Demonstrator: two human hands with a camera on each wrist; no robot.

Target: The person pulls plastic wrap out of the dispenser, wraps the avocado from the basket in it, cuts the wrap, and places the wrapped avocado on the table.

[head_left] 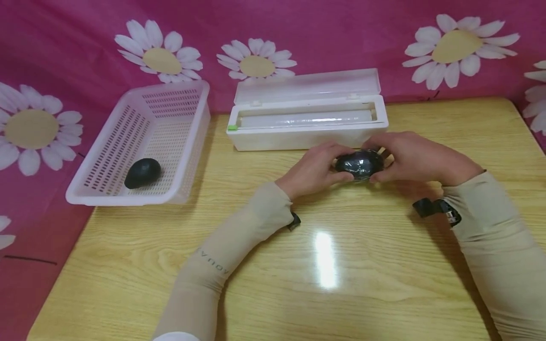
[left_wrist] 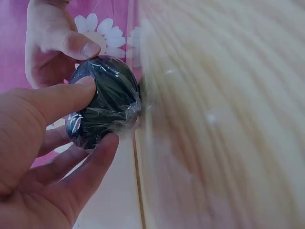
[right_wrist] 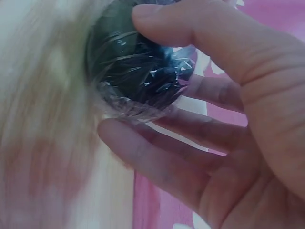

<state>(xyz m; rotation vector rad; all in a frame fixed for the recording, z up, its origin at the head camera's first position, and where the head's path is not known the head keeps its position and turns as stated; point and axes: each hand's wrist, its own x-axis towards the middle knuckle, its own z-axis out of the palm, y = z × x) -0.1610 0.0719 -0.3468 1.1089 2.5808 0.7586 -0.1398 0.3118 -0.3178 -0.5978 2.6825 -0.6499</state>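
A dark avocado point(head_left: 359, 163) wrapped in shiny cling film is between both hands, low over the table in front of the long white box. My left hand point(head_left: 313, 170) grips its left end, with thumb and fingers curled around it. On the opposite end, my right hand point(head_left: 411, 158) holds it between thumb and fingers. Bunched film shows on the wrapped avocado point(left_wrist: 107, 102) near the tabletop in the left wrist view. Creased film covers the avocado point(right_wrist: 138, 67) in the right wrist view too. Another dark avocado point(head_left: 143, 173), without visible film, lies in the basket.
A white perforated plastic basket point(head_left: 183, 182) stands on the left of the wooden table point(head_left: 273, 293). Behind the hands, the white cling film box point(head_left: 298, 140) has its lid raised and a film roll point(head_left: 311, 118) inside. A pink flowered cloth point(head_left: 332, 38) hangs at the back.
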